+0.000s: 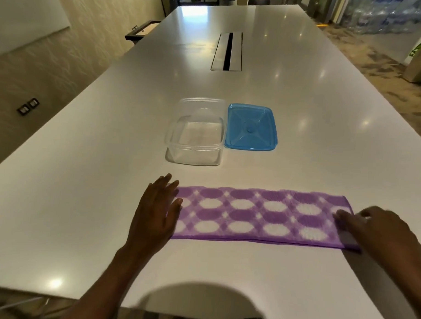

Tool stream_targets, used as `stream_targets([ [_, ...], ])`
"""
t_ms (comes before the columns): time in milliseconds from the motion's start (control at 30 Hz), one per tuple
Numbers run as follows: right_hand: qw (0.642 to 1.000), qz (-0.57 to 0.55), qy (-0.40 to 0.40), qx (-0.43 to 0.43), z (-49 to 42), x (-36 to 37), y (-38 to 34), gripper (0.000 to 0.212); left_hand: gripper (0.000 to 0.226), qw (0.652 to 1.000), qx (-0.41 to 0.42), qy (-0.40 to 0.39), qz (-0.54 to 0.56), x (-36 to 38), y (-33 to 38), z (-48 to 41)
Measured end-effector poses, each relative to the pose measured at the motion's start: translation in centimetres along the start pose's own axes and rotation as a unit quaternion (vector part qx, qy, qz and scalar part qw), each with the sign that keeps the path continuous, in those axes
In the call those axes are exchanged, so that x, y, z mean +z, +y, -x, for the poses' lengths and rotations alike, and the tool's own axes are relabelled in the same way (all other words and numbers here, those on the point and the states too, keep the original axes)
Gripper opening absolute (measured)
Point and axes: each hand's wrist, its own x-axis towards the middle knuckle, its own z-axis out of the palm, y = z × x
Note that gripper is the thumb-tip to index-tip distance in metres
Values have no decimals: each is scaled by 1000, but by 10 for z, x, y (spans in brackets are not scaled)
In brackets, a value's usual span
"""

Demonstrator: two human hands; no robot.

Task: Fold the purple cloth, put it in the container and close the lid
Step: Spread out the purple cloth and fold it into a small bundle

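The purple cloth (257, 218), patterned with white ovals, lies flat on the white table (89, 179) as a long folded strip running left to right. My left hand (155, 212) rests flat, fingers spread, on the strip's left end. At the right end my right hand (378, 234) is blurred, its fingers curled over the cloth's edge; whether it pinches the cloth is unclear. Behind the cloth stands the clear plastic container (196, 132), open and empty. Its blue lid (251, 127) lies flat on the table, touching the container's right side.
A long metal cable slot (227, 51) is set into the table farther back. The table's left edge runs diagonally past a carpeted floor; a planter (420, 61) stands off the right side.
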Motion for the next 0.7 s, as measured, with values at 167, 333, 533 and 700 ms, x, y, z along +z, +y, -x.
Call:
stream_targets([
  [167,996,6,-81,44,15,1,-6,59,47,998,10,-55,-26,4,-1,-1],
  [333,991,-67,-111,41,16,-7,-22,39,51,996,-3,-84,-36,7,-4,-2],
  [533,958,-263,-92,66,21,-28,-55,13,67,995,-16,-101,-19,7,-2,-3],
  [700,943,-326,-61,-7,27,-46,-104,34,54,991,-72,-98,57,3,-4,-2],
])
